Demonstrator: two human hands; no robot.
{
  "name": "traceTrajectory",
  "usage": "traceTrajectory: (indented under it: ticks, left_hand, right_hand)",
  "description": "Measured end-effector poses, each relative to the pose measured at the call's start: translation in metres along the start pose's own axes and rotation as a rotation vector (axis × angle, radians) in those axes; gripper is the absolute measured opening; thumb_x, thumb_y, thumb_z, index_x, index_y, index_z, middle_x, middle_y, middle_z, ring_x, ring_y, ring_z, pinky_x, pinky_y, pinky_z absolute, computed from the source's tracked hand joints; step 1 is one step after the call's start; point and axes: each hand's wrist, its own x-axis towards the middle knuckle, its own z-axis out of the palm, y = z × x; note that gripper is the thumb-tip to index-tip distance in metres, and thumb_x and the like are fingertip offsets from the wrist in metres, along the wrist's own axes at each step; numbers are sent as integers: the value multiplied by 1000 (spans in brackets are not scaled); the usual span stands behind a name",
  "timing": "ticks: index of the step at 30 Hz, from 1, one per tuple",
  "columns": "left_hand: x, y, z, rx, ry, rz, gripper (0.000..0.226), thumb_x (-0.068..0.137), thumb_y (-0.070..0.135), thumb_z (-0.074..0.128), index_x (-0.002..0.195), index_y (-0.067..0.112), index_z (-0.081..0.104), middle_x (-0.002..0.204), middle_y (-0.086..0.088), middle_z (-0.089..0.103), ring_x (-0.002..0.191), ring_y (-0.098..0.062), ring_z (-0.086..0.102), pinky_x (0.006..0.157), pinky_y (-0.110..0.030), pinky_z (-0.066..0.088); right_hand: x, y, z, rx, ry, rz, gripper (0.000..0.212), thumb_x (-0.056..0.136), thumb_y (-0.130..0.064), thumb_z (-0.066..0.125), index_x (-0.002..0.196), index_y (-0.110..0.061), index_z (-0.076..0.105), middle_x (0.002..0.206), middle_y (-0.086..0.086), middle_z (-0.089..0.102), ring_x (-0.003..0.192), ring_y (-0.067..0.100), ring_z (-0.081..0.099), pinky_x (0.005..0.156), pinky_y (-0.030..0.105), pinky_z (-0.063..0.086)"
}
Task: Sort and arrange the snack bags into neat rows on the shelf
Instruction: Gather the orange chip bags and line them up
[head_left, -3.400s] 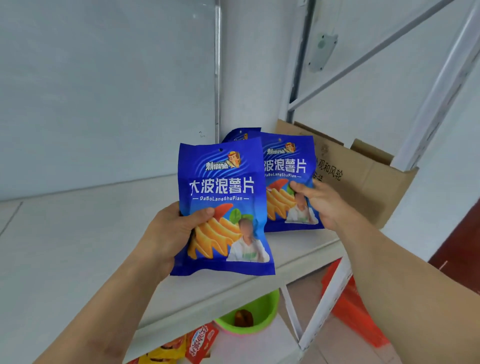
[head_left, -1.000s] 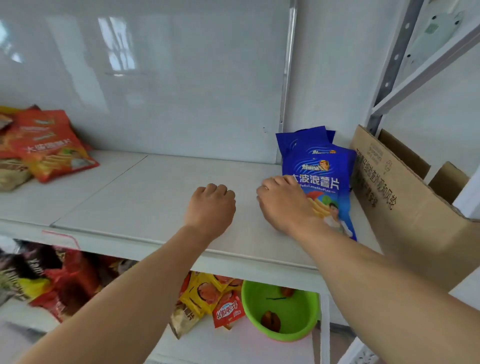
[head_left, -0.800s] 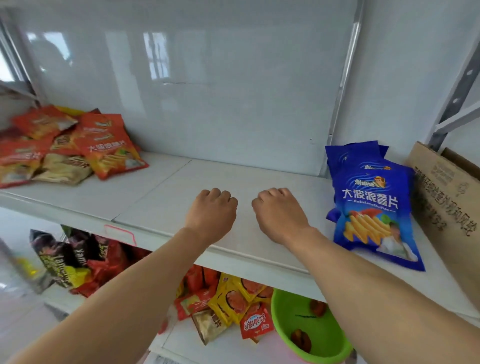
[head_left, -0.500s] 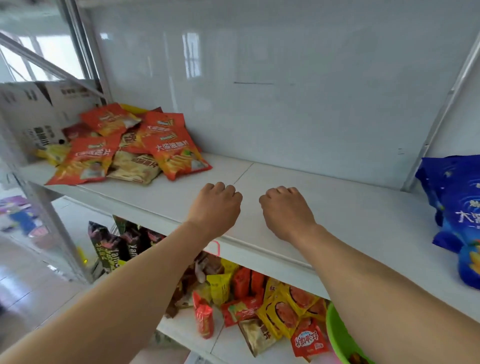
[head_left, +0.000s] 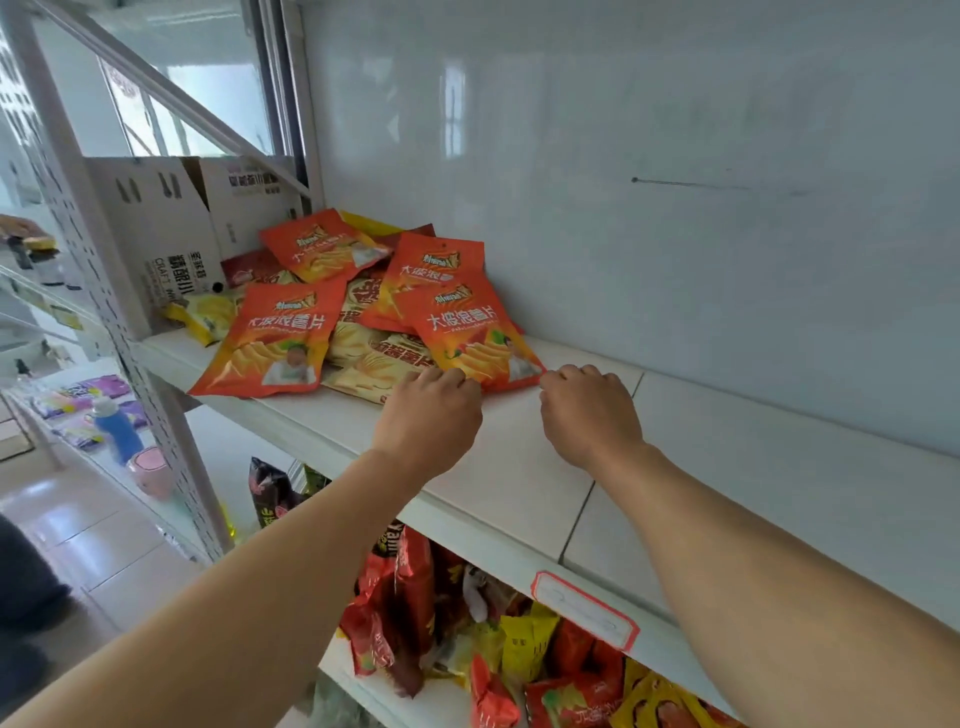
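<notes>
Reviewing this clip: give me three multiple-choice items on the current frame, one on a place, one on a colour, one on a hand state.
1. Where does the pile of snack bags lie on the shelf?
A. left end
B. right end
C. front middle

2. What colour is the bag nearest the hands?
A. blue
B. orange-red
C. green

3. What does the left hand hold?
A. a bag lifted clear of the shelf
B. a bottle
C. nothing visibly

Key: 1 A, the pile sits beside the white carton at the left post. 2 B, its front is orange-red. 3 C, curled knuckles reach the bag's lower edge, as do the right hand's; any grip is hidden.
</notes>
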Motion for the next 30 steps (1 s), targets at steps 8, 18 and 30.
traceTrajectory:
  ticks: [8,18,30]
  left_hand:
    - [69,-69,36,-237,-47,-370,33,102,38,41,114,18,64,115,-1,63,109,-25,57,75,-35,45]
    - [145,-140,77,-626,-160,-734,64,99,50,45,148,8,39,152,-17,38,142,-35,30,116,-49,29]
    - [216,-195,113,-983,-401,-823,36,86,39,72,87,3,66,73,-12,69,70,-30,69,68,-39,58]
  right_hand:
    - [98,-21,48,269,-35,242,40,100,-39,41,131,-15,53,131,10,56,119,32,52,92,41,41]
    - [158,-41,78,536,-223,572,77,85,-75,42,138,-18,44,133,9,58,122,32,55,99,44,44]
    - [162,-45,70,912,-289,931,57,63,-52,88,94,-11,63,99,5,71,91,25,69,89,39,56]
